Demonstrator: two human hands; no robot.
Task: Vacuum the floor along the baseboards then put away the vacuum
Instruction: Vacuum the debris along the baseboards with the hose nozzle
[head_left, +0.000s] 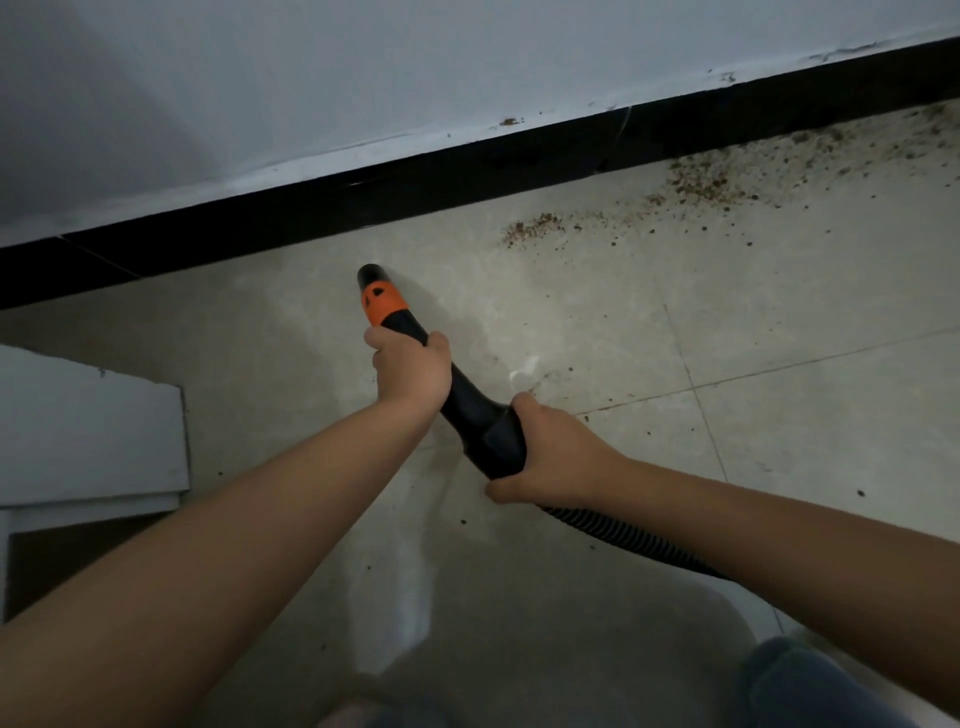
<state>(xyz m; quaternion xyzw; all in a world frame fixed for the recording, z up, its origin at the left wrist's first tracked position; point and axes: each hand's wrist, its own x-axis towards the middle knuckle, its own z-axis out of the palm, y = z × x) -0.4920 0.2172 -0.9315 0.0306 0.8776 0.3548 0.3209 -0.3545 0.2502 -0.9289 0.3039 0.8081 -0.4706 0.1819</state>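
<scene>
A black vacuum nozzle (470, 410) with an orange collar (383, 304) points up-left at the black baseboard (467, 176), its tip a short way from it. My left hand (410, 371) grips the nozzle just behind the orange collar. My right hand (550, 457) grips the thicker rear end, where the ribbed black hose (623, 538) leaves toward the lower right. Brown crumbs and dirt (696, 182) lie on the pale tiled floor (727, 322) along the baseboard, to the right of the nozzle tip.
A white wall (363, 67) rises above the baseboard. A white board or furniture edge (88, 441) stands at the left, above a dark gap. My knee in blue cloth (810, 686) shows at the bottom right. Scattered specks dot the tiles.
</scene>
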